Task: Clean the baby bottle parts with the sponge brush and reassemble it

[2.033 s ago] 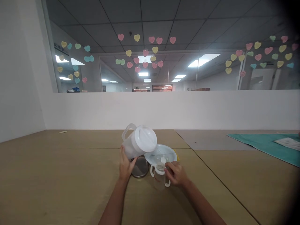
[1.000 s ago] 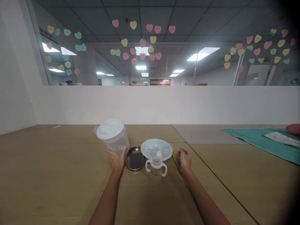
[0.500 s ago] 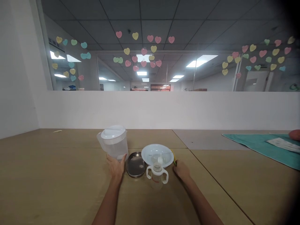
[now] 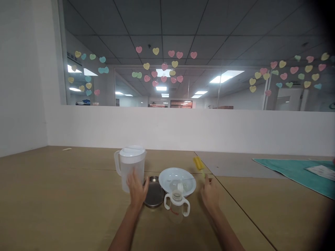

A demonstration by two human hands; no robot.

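A translucent white lidded pitcher [image 4: 125,174] stands upright on the table, its handle to the left. My left hand [image 4: 137,191], slightly blurred, is in front of it with fingers apart and holds nothing; whether it touches the pitcher I cannot tell. My right hand [image 4: 210,195] is closed around the thin handle of a bottle brush with a yellow sponge head [image 4: 198,163], held up to the right of the basin. A clear baby bottle [image 4: 176,208] with two white side handles stands open between my hands. Behind it is a pale blue basin [image 4: 164,178] with clear and white parts inside.
Beside my left hand lies a round metal dish [image 4: 154,198]. A teal cloth [image 4: 285,167] with a white packet [image 4: 321,173] covers the table's right side. A white wall [image 4: 157,127] with a window above closes off the back.
My left hand has come off the pitcher, which now stands upright rather than tilted. My right hand has raised the bottle brush from beside the basin. The view has shifted slightly.
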